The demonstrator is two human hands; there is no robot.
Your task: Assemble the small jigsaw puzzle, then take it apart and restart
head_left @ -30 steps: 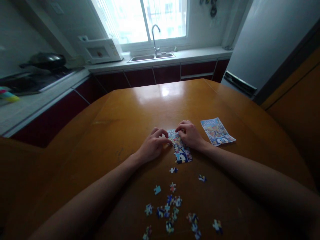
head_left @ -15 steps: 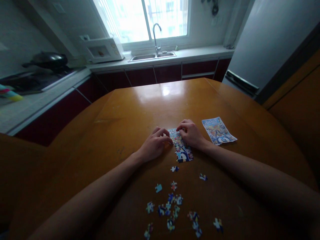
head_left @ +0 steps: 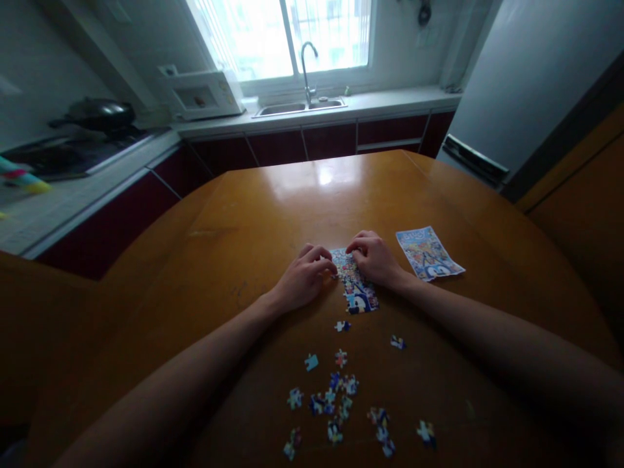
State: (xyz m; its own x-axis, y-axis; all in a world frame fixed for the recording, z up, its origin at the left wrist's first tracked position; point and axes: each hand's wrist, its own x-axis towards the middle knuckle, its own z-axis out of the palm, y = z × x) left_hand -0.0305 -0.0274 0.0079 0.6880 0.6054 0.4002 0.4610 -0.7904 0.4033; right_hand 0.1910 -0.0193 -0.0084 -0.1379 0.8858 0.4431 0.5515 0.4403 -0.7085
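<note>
A partly joined jigsaw puzzle (head_left: 358,301) lies flat on the wooden table, showing a blue cartoon face at its near end. Against its left edge is my left hand (head_left: 307,276), fingers curled and thumb and fingertips close together on a small puzzle piece mostly covered by them. My right hand (head_left: 374,260) rests over the puzzle's upper right side, its bent fingers gripping the edge there and hiding part of the picture. Nearer me, one loose blue-and-white piece (head_left: 342,325) sits just below the puzzle.
Several loose pieces (head_left: 322,403) are scattered toward the near side of the table (head_left: 234,227). A creased picture sheet (head_left: 429,255) lies right of my right hand. Beyond the table are a sink (head_left: 283,109), a microwave (head_left: 207,95), a pan (head_left: 100,115) and a fridge (head_left: 526,84).
The view has shifted slightly, so everything sits a little higher and to the right. Both hands keep nearly the same place at the puzzle, with only small finger movement.
</note>
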